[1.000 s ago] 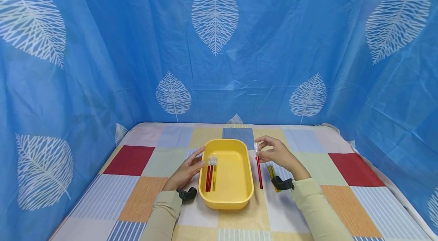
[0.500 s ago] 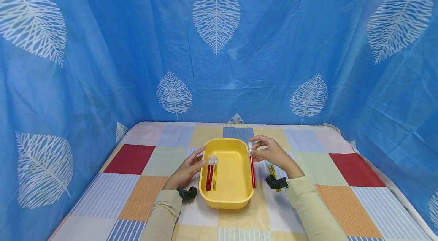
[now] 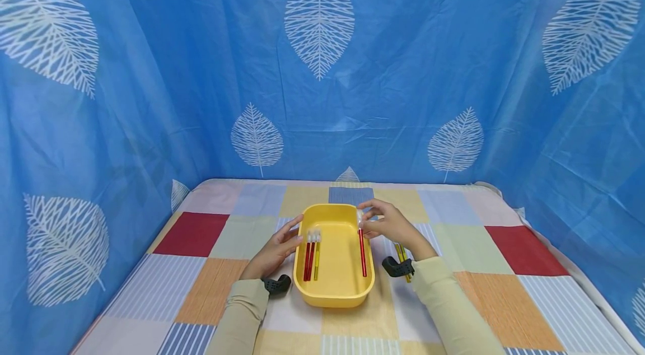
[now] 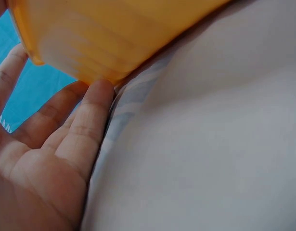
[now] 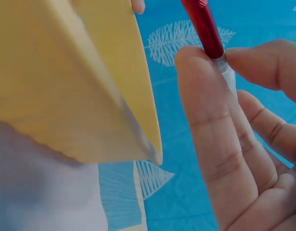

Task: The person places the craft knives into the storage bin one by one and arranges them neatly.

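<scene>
My right hand (image 3: pixel 387 225) pinches a red craft knife (image 3: pixel 362 254) near its capped end, over the right side of a yellow tray (image 3: pixel 336 265). The right wrist view shows the knife's red handle (image 5: pixel 209 33), its knurled silver collar between thumb and finger, and a pale cap partly hidden by the fingers. My left hand (image 3: pixel 277 250) grips the tray's left rim, thumb over the edge and fingertips against the outer wall (image 4: pixel 133 33). Inside, along the left wall, two red knives (image 3: pixel 307 262) and one yellow knife (image 3: pixel 316 264) lie side by side, pale caps pointing away.
Yellow knives (image 3: pixel 402 254) lie on the cloth right of the tray, partly hidden by my right wrist and its black band (image 3: pixel 398 266). A patchwork cloth (image 3: pixel 242 310) covers the table. Blue leaf-print curtains (image 3: pixel 393 92) hang behind and at both sides.
My right hand has carried the red craft knife leftward, from beside the tray across its right rim to above the inside. The left hand and tray have stayed put.
</scene>
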{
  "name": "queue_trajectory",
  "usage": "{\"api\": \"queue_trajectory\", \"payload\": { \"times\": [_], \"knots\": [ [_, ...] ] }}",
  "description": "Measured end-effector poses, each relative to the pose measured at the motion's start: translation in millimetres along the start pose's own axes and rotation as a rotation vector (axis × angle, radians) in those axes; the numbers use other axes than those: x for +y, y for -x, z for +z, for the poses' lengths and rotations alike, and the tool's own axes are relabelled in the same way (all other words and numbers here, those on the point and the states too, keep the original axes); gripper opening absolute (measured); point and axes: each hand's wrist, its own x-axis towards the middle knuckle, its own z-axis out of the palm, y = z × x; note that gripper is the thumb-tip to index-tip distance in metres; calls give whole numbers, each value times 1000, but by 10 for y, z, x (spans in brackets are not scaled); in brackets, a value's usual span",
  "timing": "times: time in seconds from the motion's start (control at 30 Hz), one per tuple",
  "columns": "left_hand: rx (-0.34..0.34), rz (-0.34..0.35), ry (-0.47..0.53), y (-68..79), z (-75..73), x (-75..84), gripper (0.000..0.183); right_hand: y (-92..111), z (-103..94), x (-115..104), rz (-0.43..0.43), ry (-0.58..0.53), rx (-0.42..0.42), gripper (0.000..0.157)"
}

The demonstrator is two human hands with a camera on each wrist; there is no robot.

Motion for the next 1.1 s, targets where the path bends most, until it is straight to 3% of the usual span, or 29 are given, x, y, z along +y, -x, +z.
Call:
{"api": "queue_trajectory", "payload": {
  "times": [0.4, 1.1],
  "knots": [
    [23, -2, -29, 1, 14, -3, 72, -104, 100, -75, 28, -10, -8, 47],
    [-18, 11, -9, -14, -24, -23, 70, -291, 299, -107, 102, -30, -43, 48]
  ]
}}
